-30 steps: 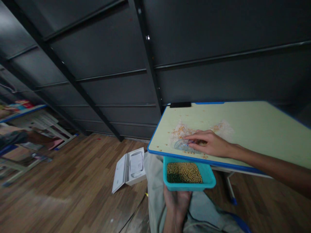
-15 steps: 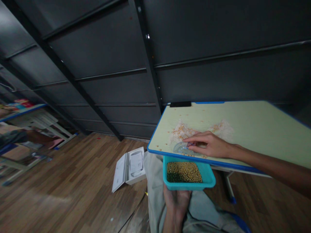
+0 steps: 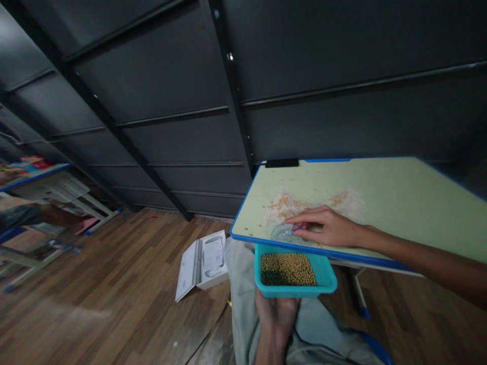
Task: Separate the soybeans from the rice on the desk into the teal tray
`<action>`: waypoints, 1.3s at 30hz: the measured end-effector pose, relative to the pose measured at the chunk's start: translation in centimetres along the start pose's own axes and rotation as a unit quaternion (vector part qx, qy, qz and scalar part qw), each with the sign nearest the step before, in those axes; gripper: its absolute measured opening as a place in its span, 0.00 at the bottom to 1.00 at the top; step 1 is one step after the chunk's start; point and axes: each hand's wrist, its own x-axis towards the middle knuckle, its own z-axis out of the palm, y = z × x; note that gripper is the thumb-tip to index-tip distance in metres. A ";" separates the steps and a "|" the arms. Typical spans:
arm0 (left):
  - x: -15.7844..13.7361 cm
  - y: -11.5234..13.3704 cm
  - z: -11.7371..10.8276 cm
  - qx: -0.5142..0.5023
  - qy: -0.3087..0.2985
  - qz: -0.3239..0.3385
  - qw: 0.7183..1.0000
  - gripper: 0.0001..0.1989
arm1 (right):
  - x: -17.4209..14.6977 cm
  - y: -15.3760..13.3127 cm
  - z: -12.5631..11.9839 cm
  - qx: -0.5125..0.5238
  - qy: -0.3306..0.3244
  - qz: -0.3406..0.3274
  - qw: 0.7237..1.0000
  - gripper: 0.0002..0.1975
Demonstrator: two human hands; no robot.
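My left hand [image 3: 277,314] supports a teal plastic tray [image 3: 325,276] from below, against the table's front edge. Inside the tray lie yellowish round beans [image 3: 299,268], with small dark green beans [image 3: 273,277] at the near left. On the tabletop, my right hand [image 3: 329,227] pinches a clear protractor [image 3: 280,232] between thumb and fingers, close to the edge above the tray. Just beyond the protractor spreads a pile of white rice-like grains mixed with orange bits [image 3: 285,205]. A second such pile [image 3: 348,202] sits farther right, behind the hand.
The pale green table [image 3: 399,197] has a blue rim, and a black flat object [image 3: 282,163] rests at its back left corner. An opened white box [image 3: 205,261] and a cable [image 3: 209,332] are on the wooden floor. Another person's leg [image 3: 53,215] shows at far left.
The protractor has shifted very slightly left. Some of the orange bits along the table's front edge are no longer visible. The tray and my left hand have stayed almost still.
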 end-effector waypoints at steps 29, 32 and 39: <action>0.1 -0.1 -2.0 -0.001 -0.010 0.018 1.000 0.18 | 0.3 0.3 -1.9 -0.048 -0.004 0.065 0.997 0.17; 0.1 -0.1 -1.8 -0.001 -0.009 0.015 1.000 0.18 | 0.3 0.2 -2.2 -0.054 -0.011 0.059 0.997 0.17; 0.1 -0.1 -1.9 -0.013 -0.001 0.016 1.000 0.18 | 0.2 0.2 -2.4 -0.027 -0.019 0.064 0.997 0.17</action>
